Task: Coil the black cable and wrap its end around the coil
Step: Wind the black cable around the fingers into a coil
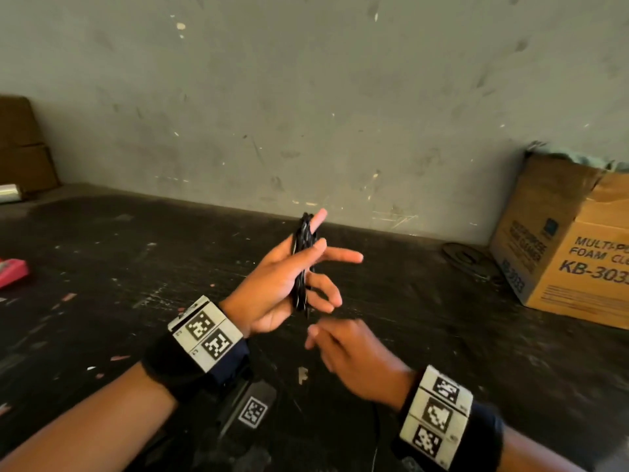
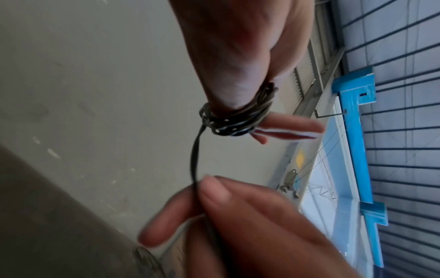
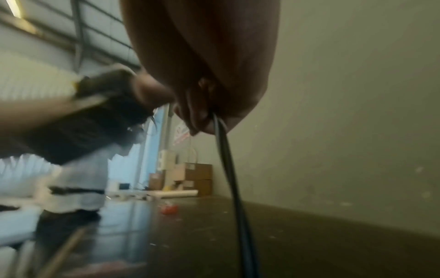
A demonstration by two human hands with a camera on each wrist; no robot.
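In the head view my left hand is raised above the dark table and grips a tight upright coil of black cable; the thumb presses on it and the forefinger points out to the right. The left wrist view shows the coil looped around my fingers. A free strand runs from it to my right hand. Just below and in front of the coil, my right hand pinches that strand. From the pinch, the black cable trails down toward the table.
A cardboard box marked "FOAM" stands at the right against the grey wall, with a dark flat ring beside it. A pink object lies at the left edge, brown boxes behind it. A black device with a marker tag lies near me.
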